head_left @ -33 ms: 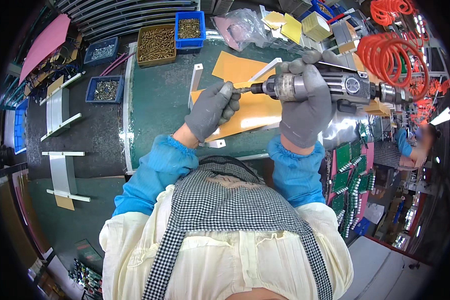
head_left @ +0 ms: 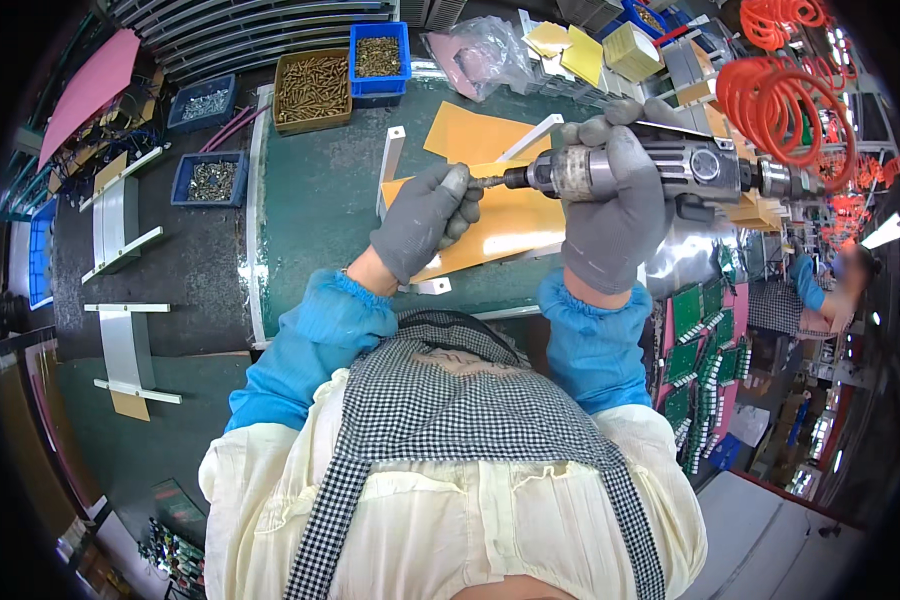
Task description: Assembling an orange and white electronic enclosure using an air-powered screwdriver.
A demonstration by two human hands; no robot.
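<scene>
My right hand (head_left: 625,210), in a grey glove, is wrapped round a silver and black pneumatic screwdriver (head_left: 695,168). The tool lies level, its nose toward the left and an air fitting on its right end. At its nose, my left hand (head_left: 425,220), also gloved, closes finger and thumb on a small metal piece that looks like a screw (head_left: 487,182). The fingers cover part of it. Below both hands, an orange-yellow sheet (head_left: 500,232) lies on a metal frame with white end bars (head_left: 393,155), on the green work surface (head_left: 310,220).
A box of brass-coloured screws (head_left: 313,90) and blue bins (head_left: 208,180) of small hardware stand at the back left. Similar metal frames (head_left: 122,345) lie to the left. Red coiled air hoses (head_left: 770,105) hang at the right, above green circuit boards (head_left: 685,312). Another person sits far right.
The screwdriver's rear end has tipped down very slightly, and the red hose behind it has shifted a little. My left hand keeps its place.
</scene>
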